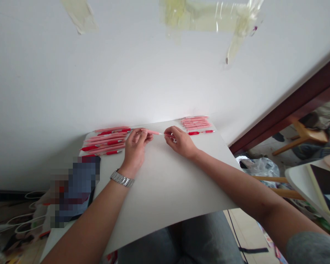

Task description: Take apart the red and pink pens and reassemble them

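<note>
My left hand is closed round a pink pen barrel, held level above the white board. My right hand pinches the thin refill end that sticks out of that barrel, with a red part at its fingertips. Both hands meet over the far middle of the board. A silver watch sits on my left wrist. Several pink and red pens lie in a row to the left of my left hand. A second small pile of pink barrels lies far right, with one red pen beside it.
The board rests on my lap against a white wall with strips of old tape. A blurred dark object lies at the board's left edge. Cables lie on the floor at left. A wooden chair, a plastic bag and a white table edge stand to the right.
</note>
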